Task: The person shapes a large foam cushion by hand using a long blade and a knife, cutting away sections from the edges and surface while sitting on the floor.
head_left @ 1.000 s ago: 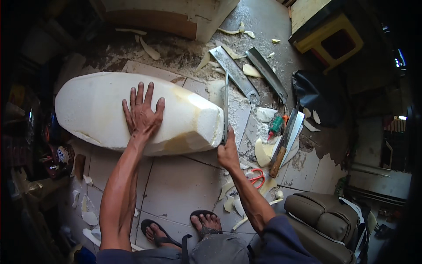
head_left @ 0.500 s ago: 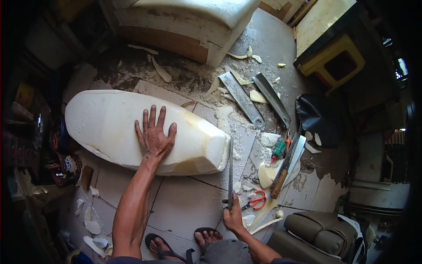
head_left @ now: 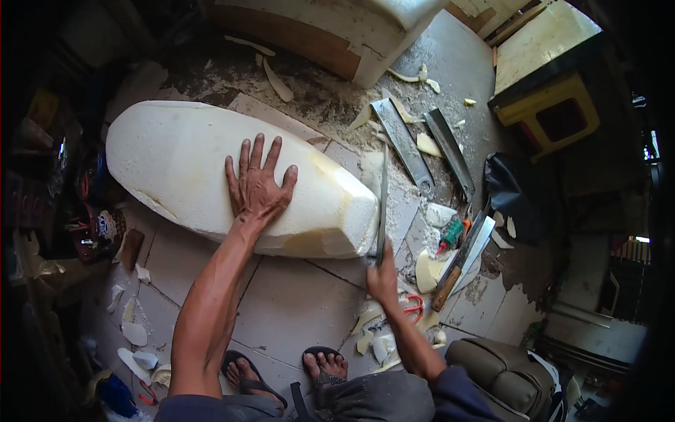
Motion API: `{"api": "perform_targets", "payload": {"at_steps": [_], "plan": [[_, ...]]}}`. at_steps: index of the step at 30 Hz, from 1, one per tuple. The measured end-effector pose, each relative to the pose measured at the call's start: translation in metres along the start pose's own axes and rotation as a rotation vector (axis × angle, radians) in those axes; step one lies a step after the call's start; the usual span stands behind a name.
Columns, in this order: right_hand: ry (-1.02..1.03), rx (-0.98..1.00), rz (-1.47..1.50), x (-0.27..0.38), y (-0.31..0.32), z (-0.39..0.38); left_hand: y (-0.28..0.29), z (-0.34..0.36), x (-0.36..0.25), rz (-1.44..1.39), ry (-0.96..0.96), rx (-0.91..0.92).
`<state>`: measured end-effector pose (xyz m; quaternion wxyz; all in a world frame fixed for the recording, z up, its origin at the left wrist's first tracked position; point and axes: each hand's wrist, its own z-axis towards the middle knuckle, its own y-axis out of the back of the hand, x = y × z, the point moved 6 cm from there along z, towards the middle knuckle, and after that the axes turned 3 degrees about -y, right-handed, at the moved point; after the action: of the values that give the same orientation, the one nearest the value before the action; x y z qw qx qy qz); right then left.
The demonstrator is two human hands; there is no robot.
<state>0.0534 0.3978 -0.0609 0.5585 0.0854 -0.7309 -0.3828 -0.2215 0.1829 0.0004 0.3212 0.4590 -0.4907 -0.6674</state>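
A long, pale foam seat pad (head_left: 176, 155) lies on the tiled floor, rounded at its left end and angled at its right end, with yellowish patches. My left hand (head_left: 261, 186) rests on top of it, palm down with the fingers spread. In my right hand (head_left: 382, 278) is a long narrow metal blade (head_left: 383, 204), held upright in the picture along the pad's right end. Its handle is hidden in my fist, and whether its edge is toothed cannot be made out.
Right of the pad lie two long metal bars (head_left: 404, 144) (head_left: 448, 151), a wooden-handled knife (head_left: 450, 278), a green-and-red tool (head_left: 450, 235), red-handled scissors (head_left: 415, 308) and foam scraps (head_left: 425, 271). A brown cushion (head_left: 503, 373) sits at lower right. A pale bulky piece (head_left: 394, 35) stands at the far side.
My right hand has pushed the blade forward, away from my body, along the pad's right end. My left hand keeps its place on the pad. The whole view has shifted slightly.
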Motion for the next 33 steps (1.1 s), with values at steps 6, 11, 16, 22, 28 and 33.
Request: {"api": "perform_targets", "payload": {"at_steps": [6, 11, 16, 22, 28, 33], "plan": [[0.003, -0.003, 0.027, 0.000, 0.005, -0.006, -0.004, -0.005, -0.001, -0.021, -0.014, 0.005], [-0.080, 0.078, 0.073, 0.000, -0.014, -0.107, 0.003, -0.003, 0.009, 0.003, 0.022, -0.024], [-0.109, 0.034, 0.030, 0.006, -0.013, -0.122, 0.005, 0.000, -0.002, 0.014, -0.013, -0.035], [-0.084, 0.045, 0.097, 0.024, -0.034, -0.070, 0.007, -0.001, 0.004, 0.014, -0.023, -0.033], [-0.107, -0.009, 0.005, 0.005, -0.057, -0.136, -0.005, -0.001, 0.008, -0.019, 0.000, -0.045], [-0.266, 0.089, 0.167, -0.004, -0.050, -0.132, -0.004, -0.001, -0.002, 0.007, -0.042, -0.053]]}}
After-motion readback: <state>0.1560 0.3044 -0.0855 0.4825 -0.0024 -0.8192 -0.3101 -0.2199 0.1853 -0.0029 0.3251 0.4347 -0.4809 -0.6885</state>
